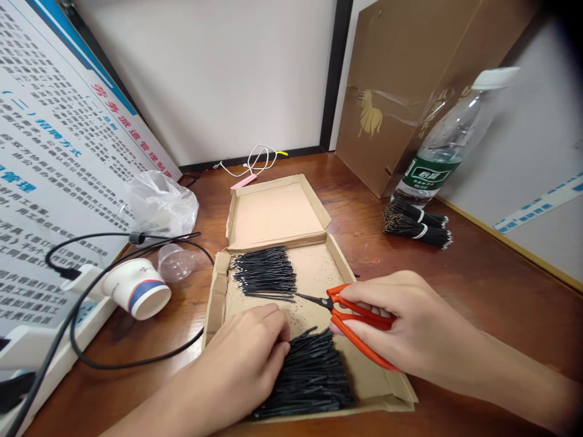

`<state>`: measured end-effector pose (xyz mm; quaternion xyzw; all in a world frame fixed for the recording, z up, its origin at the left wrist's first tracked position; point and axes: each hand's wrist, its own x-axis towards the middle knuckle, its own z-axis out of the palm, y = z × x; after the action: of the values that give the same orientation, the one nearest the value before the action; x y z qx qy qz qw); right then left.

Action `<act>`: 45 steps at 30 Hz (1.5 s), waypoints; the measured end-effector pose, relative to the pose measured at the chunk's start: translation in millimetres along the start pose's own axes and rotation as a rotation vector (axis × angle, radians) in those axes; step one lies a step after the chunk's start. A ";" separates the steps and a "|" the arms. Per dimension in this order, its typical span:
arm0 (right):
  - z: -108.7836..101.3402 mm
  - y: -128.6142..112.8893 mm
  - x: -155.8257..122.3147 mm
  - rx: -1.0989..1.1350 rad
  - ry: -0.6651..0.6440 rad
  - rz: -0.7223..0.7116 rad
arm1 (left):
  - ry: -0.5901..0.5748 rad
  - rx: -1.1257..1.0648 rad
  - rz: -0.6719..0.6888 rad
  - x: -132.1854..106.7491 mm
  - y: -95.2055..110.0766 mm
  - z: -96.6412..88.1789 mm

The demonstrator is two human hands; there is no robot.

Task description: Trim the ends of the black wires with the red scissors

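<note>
Your right hand (405, 315) is closed around the orange snips (359, 321), tip at the far wire pile (266, 273), while your left hand (246, 358) pinches strands off the near pile (314, 379), both kept inside the cardboard tray (214, 291) to catch trimmings.

Left hand (248, 358) lies palm down, fingers curled together and pointing right; right hand (405, 318) comes in from the right, knuckles up, fingers closed in a grip; forearms bare.

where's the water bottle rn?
Head view, upper right: the water bottle leans against the brown box, just behind two banded bundles of black wires on the table.
</note>
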<state>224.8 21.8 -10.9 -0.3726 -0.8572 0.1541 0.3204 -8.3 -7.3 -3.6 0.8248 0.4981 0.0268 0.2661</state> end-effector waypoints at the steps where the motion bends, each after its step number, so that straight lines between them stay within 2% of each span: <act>1: 0.0 0.1 0.0 0.001 0.001 -0.001 | 0.001 0.006 -0.009 -0.2 1.0 -0.2; 8: -0.6 1.1 0.5 0.032 -0.042 -0.001 | 0.035 -0.087 -0.049 0.0 1.9 -5.1; 13: -1.2 1.3 0.3 0.036 -0.070 0.004 | 0.109 -0.171 -0.068 0.0 -0.9 -7.3; 18: -2.0 0.7 -1.0 0.043 -0.077 0.000 | 0.173 -0.362 -0.054 0.4 -1.9 -4.5; 21: -1.3 1.9 -0.9 0.039 -0.073 -0.006 | 0.163 -0.434 -0.072 0.5 -1.6 -3.5; 25: -0.5 3.0 0.0 0.049 -0.068 -0.017 | 0.092 -0.374 -0.116 0.5 -2.0 -3.8; 32: -0.4 2.8 1.1 0.053 -0.047 -0.009 | 0.050 -0.137 -0.093 4.7 1.4 -1.3; 39: 2.4 4.0 0.0 0.051 -0.051 0.006 | -0.009 -0.033 -0.135 5.5 -1.3 1.7; 45: 1.7 3.7 1.7 0.044 -0.041 -0.002 | 0.043 -0.077 -0.126 0.7 -3.8 2.5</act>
<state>224.8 25.5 -13.3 -0.3615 -0.8603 0.1802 0.3109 -10.2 -6.4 -7.7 0.7803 0.5531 0.0467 0.2882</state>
